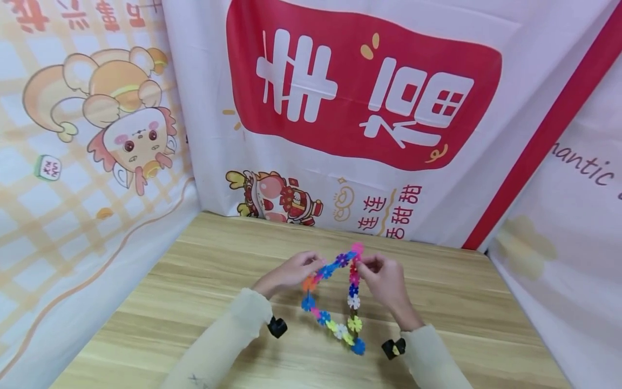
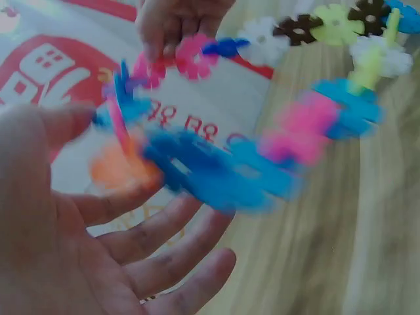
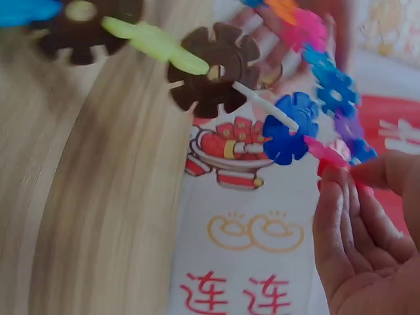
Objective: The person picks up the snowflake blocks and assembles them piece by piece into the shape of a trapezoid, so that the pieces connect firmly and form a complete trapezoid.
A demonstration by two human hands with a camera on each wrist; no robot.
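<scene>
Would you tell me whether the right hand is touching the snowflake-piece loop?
Touching: the right wrist view shows the right hand pinching a pink piece of the loop between fingertips and thumb.
</scene>
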